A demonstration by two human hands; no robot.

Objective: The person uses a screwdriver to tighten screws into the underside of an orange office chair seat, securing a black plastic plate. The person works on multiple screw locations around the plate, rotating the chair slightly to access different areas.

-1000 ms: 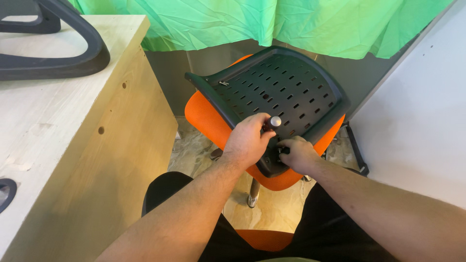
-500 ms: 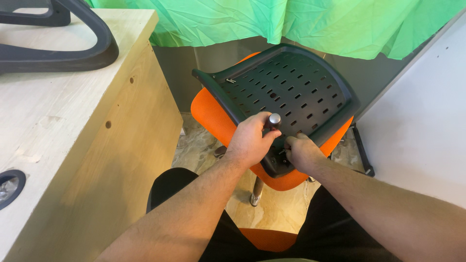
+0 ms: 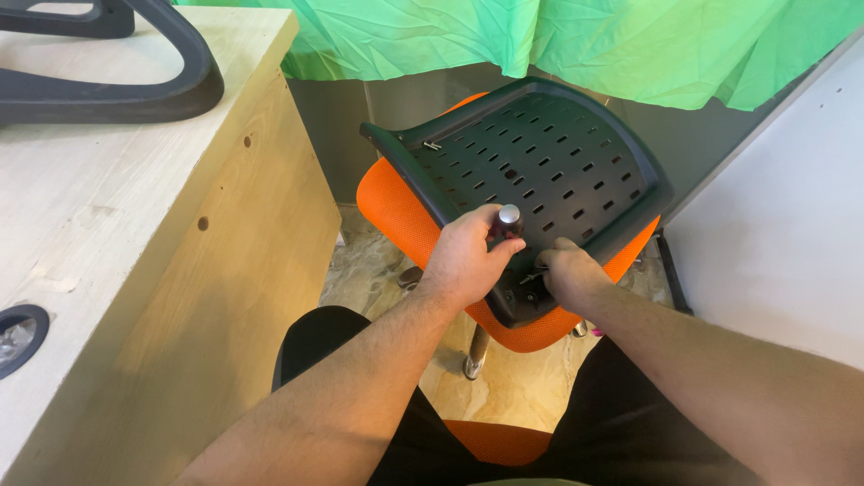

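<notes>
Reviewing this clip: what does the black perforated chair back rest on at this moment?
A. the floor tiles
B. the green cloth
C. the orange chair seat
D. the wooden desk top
C: the black perforated chair back lies on the orange chair seat, whose orange edge shows beneath it on both sides, while the left hand grips a silver-capped tool and the right hand presses at its lower edge.
</notes>
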